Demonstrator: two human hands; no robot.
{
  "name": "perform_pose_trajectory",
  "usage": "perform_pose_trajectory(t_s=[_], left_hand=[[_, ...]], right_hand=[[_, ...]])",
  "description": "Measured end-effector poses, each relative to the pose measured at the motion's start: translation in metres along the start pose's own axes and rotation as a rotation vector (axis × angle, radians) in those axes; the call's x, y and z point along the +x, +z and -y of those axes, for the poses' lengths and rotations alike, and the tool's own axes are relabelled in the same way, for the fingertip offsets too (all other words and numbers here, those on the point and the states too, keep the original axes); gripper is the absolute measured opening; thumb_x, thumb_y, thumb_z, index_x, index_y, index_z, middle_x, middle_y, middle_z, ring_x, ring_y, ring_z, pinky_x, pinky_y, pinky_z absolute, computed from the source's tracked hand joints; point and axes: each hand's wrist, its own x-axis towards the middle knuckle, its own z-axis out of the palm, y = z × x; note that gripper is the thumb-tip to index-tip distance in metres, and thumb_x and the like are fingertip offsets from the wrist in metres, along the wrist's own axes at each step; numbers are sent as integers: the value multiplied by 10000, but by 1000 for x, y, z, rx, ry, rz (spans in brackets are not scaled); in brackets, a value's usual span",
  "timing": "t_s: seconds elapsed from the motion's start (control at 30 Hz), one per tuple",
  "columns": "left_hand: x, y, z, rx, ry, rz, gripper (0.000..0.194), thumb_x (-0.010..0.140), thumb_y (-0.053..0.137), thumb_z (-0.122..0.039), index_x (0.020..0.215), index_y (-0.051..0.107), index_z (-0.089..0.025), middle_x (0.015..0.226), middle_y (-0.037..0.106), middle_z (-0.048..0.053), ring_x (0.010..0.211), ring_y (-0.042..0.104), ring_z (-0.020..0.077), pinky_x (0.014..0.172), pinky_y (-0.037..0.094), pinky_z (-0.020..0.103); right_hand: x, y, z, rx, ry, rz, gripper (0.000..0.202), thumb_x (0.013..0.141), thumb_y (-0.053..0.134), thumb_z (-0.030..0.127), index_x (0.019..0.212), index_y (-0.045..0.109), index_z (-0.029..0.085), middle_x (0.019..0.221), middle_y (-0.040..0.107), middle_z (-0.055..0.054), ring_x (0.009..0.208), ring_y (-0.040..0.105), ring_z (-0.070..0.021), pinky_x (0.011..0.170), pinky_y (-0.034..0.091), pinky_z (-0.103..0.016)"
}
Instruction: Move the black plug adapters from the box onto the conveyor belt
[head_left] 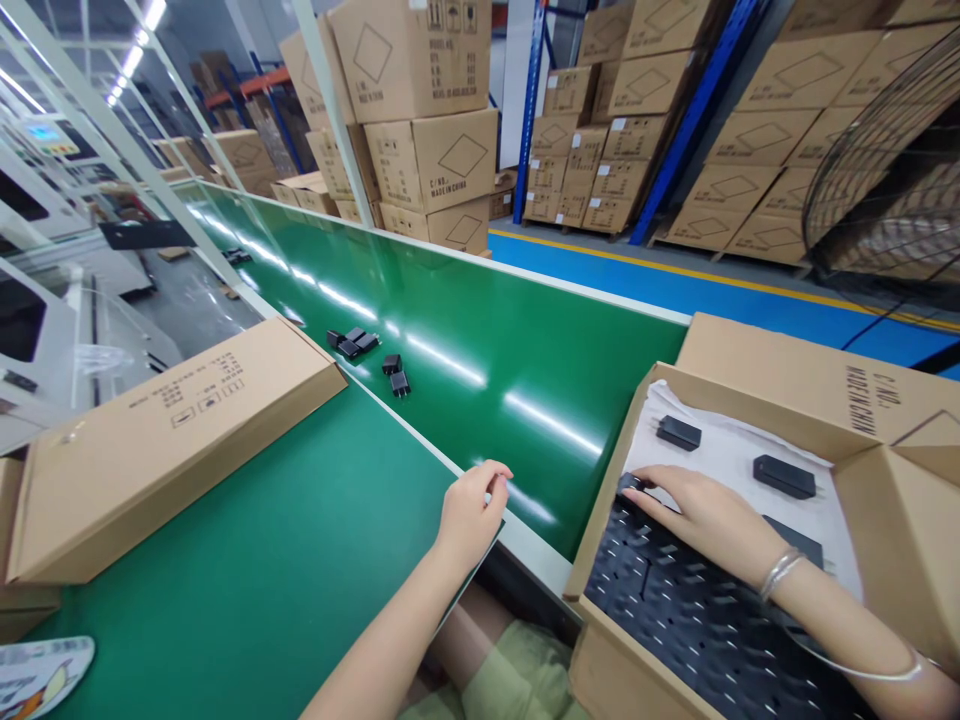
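My right hand [694,515] reaches into an open cardboard box [896,500] at the right, its thumb and fingers closed on a small black charger [630,484] at the end of a packed row. Below that hand, rows of black chargers [667,620] stand tightly together with their metal prongs up. Beyond it, a few loose chargers lie on white paper [724,450], among them one black charger [784,477]. My left hand [476,505] is over the edge between the green table and the belt, its fingers curled in and nothing visible in them.
Several loose chargers [354,342] lie farther up the green conveyor belt [480,330]. A long closed carton [180,440] rests on the green table [247,570] at the left. Stacked cartons [431,160] stand behind the belt, and a fan [885,170] is at the upper right.
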Motion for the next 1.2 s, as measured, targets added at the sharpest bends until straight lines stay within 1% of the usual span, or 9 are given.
perform_pose_trajectory(t_s=[0.13,0.4,0.5,0.57,0.63,0.7,0.83,1.03,1.2], left_hand=[[-1,0,-1,-27,-7,-3,217,855,409,-196,840,623,-227,681,624,-20,666,583,134,646,420,223],[-2,2,0,-1,50,-32,224,844,415,-160,807,626,-226,678,628,-23,661,581,133,643,427,222],[-2,5,0,23,55,-37,239,848,408,-153,801,630,-228,673,626,-23,664,579,134,657,432,227],[-1,7,0,47,49,-29,245,851,404,-155,800,632,-231,668,620,-25,660,573,135,665,435,230],[0,8,0,74,38,-21,247,851,402,-156,805,631,-233,667,616,-27,651,564,136,675,438,233],[1,9,0,101,37,-13,247,852,399,-157,810,630,-233,677,617,-24,649,558,138,688,440,237],[2,10,2,153,50,5,244,851,397,-169,818,631,-234,729,632,-6,689,566,151,705,443,248],[8,13,5,203,-9,63,238,835,401,-193,835,635,-240,756,641,-2,678,559,158,721,445,266],[13,15,7,214,-57,119,251,839,387,-213,882,632,-244,818,664,1,756,583,170,733,442,276]], right_hand=[[0,-2,1,57,34,32,531,895,283,617,973,625,219,1075,664,-71,942,632,-244,807,510,-383],[-4,9,-13,37,-29,76,515,925,261,573,1009,644,239,1102,662,-42,1002,617,-239,851,495,-369],[6,0,-17,-115,-23,-108,561,941,196,553,926,656,231,1009,684,-59,908,633,-253,772,488,-380],[25,-8,-10,-264,-104,-269,550,946,202,535,919,645,210,956,679,-82,817,625,-257,709,458,-387],[53,-13,9,-400,-287,-321,479,961,235,462,940,631,191,945,659,-97,779,600,-240,670,421,-365],[87,-10,37,-512,-479,-268,369,966,279,320,945,618,175,939,637,-109,785,575,-217,648,390,-331],[157,18,103,-548,-618,-227,242,883,394,89,991,594,172,964,612,-106,840,553,-186,642,379,-283],[223,77,169,-574,-805,-222,207,917,444,134,1095,549,150,1103,572,-73,891,553,-161,688,453,-278],[245,109,181,-597,-990,-210,158,903,516,179,1046,571,141,1167,548,-63,972,545,-165,755,485,-304]])
